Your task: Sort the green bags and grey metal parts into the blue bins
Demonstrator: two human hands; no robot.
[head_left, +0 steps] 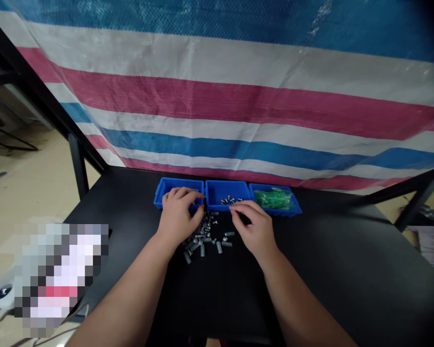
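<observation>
A loose pile of small grey metal screws and sleeves [202,238] lies on the black table [347,270] between my hands. My left hand [179,214] rests at the pile's left, its fingers curled over the front edge of the left blue bin [166,190]. My right hand [255,226] sits at the pile's right, fingertips pinched together near the front of the middle blue bin [238,190], which holds a few screws. I cannot tell whether either hand holds a small part. The right blue bin [292,205] holds green plastic pieces [273,197].
A striped pink, white and blue tarp [238,106] hangs right behind the bins. Black frame legs [77,168] stand at the table's left and right. A blurred-out patch [58,277] and cables sit at the lower left.
</observation>
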